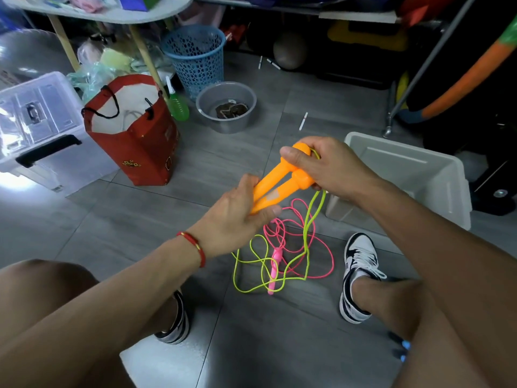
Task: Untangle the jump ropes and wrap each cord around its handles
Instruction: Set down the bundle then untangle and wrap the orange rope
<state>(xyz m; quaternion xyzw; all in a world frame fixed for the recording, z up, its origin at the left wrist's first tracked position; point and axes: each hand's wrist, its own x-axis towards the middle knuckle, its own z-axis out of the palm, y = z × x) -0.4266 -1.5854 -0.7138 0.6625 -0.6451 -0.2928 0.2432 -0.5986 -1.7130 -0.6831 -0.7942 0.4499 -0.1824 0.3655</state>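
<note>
Two orange handles are held side by side above the floor. My left hand grips their lower ends. My right hand grips their knobbed upper ends. A yellow-green cord hangs from under my right hand down to the floor, where it lies in loops tangled with a pink cord. A pink handle lies on the floor among the loops.
A white bin stands at the right, a red paper bag at the left, with a clear storage box beside it. A grey basin and blue basket stand farther back. My shoes flank the cords.
</note>
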